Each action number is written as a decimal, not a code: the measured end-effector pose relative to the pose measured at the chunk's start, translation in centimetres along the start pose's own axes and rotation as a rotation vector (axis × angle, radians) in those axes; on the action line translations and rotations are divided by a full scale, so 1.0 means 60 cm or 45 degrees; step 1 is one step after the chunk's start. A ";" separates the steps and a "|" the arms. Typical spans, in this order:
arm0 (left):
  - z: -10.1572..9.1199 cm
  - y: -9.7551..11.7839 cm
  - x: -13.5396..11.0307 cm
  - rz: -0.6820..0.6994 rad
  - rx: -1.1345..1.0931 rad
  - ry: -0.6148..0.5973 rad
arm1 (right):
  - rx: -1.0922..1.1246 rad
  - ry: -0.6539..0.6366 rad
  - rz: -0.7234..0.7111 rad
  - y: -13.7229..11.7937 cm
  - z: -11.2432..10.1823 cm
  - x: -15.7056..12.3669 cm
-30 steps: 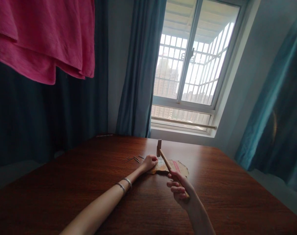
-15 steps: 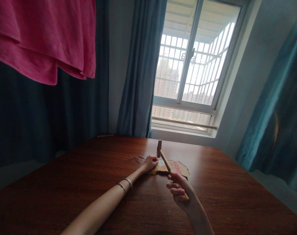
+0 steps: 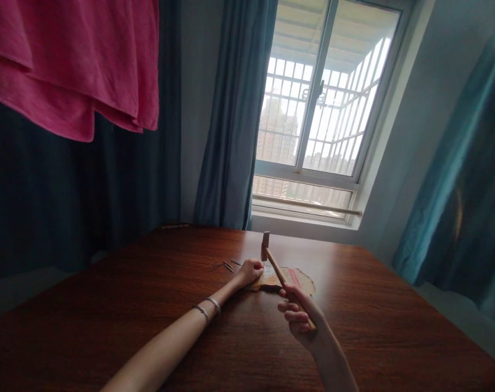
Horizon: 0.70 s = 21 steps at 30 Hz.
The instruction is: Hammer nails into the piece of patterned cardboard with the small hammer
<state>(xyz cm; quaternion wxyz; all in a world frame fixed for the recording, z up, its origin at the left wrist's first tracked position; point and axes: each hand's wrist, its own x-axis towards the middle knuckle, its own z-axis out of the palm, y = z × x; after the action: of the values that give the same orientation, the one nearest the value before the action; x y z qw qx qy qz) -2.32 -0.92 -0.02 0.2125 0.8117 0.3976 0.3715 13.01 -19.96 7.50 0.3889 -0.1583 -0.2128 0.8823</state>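
Observation:
My right hand is closed round the wooden handle of a small hammer, whose metal head is raised just above my left hand. My left hand is pinched with fingers together on the near left corner of a piece of cardboard that lies flat on the table. What the left fingers pinch is too small to make out; it may be a nail. Two bracelets sit on my left wrist.
Several loose nails lie on the table left of my left hand. Beyond the far table edge is a barred window with blue curtains on both sides. A pink cloth hangs at the upper left.
The hammer head bobs slightly over the left hand: a little lower half a second ago, a little higher now. Both hands keep their places.

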 end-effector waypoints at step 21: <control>0.005 -0.007 0.001 -0.028 -0.005 -0.011 | 0.068 -0.093 -0.051 0.019 -0.003 0.005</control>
<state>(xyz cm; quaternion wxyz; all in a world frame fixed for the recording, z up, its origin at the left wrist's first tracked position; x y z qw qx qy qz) -2.29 -0.64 -0.45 0.2199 0.8085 0.4048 0.3664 12.20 -20.41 6.72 0.4026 -0.1112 -0.2065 0.8848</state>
